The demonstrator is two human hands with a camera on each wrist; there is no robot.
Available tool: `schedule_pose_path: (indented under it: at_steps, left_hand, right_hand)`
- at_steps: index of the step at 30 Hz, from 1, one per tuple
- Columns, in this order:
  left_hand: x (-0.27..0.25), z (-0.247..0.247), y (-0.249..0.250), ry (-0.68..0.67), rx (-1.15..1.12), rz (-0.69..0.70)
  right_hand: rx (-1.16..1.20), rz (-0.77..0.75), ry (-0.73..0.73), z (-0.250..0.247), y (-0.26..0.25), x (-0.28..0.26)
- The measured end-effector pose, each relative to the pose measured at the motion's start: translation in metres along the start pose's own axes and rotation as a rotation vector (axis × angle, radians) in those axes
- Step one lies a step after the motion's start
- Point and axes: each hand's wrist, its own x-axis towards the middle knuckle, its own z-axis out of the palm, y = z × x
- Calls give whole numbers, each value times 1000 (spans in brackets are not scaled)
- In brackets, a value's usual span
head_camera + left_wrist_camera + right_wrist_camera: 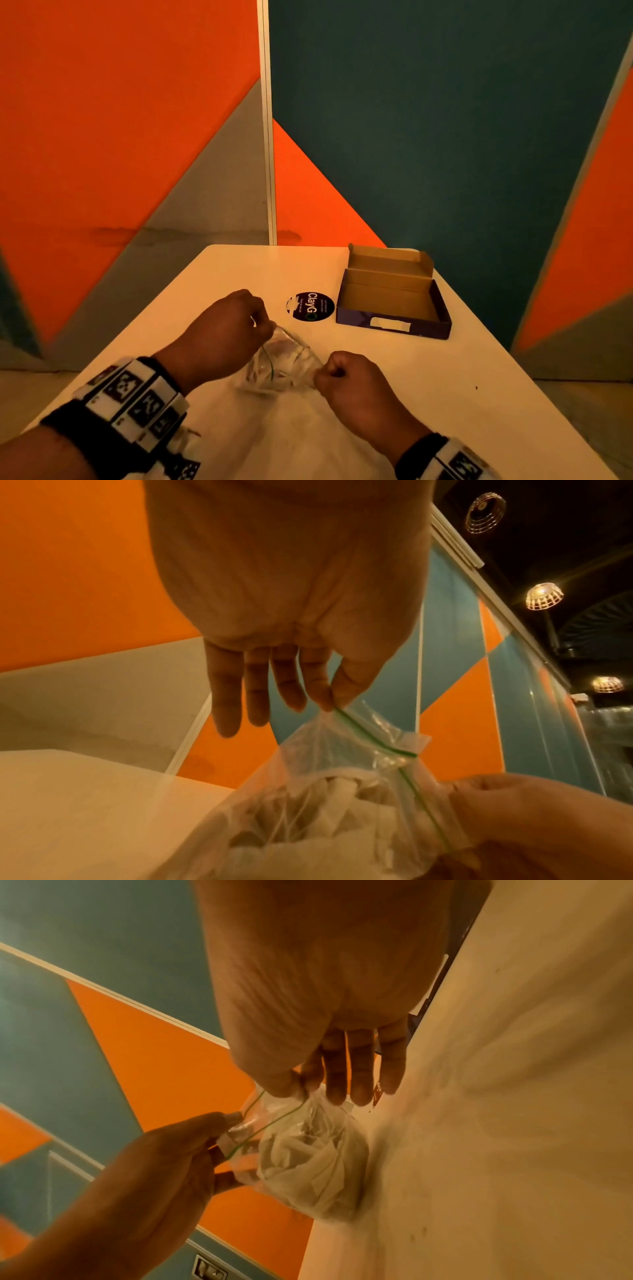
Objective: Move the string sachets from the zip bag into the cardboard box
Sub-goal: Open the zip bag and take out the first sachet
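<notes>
A clear zip bag [279, 365] with a green zip line sits on the white table [428, 394], between both hands. White string sachets [329, 802] are bunched inside it. My left hand [236, 325] pinches the bag's top edge at its far side between thumb and forefinger [337, 696]. My right hand [342, 373] pinches the opposite edge of the mouth [294, 1091]. The cardboard box [394, 301], purple outside and brown inside, stands open at the back right with its lid flap up and nothing visible in it.
A round black sticker [310, 306] lies on the table just left of the box. Orange, teal and grey partition walls [137, 137] close in the table's far side. The table's right edge [534, 377] runs diagonally past the box.
</notes>
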Motion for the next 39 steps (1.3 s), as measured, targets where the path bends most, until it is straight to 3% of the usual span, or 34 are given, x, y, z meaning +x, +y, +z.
schedule_pose_path:
  at_steps: [3,4,6,9,12,15,18,21,23,25,30,39]
  left_hand:
    - [-2,10,3,6,-160,79]
    - [-2,11,1,-57,-242,98]
    - [-4,11,-2,-311,-360,133]
    - [-7,14,-4,-655,-182,151]
    - [-10,22,3,-782,71,163]
    - [-9,38,5,-676,146,196]
    - [-2,48,-4,-514,78,211]
    - [2,55,-7,-398,43,216]
    - [2,59,-5,-362,52,206]
    - [2,63,-3,-361,66,188]
    - [0,67,-4,-402,47,198]
    - [-3,66,-10,-456,67,198]
  right_hand:
    - [112,35,16,-1,1,-1]
    - [178,49,9,-3,1,-1]
    - [301,62,-23,-6,3,0]
    - [349,46,-48,-13,6,0]
    - [392,46,-75,-17,5,0]
    - [390,41,-85,-19,6,1]
    - [341,-2,-94,-20,12,4]
    - [309,-89,-48,-21,19,8]
    - [159,-169,36,-21,21,9]
    - [-86,-281,62,-22,21,10]
    - [-470,-432,-118,-26,8,8]
    - [-474,-414,-112,-33,2,13]
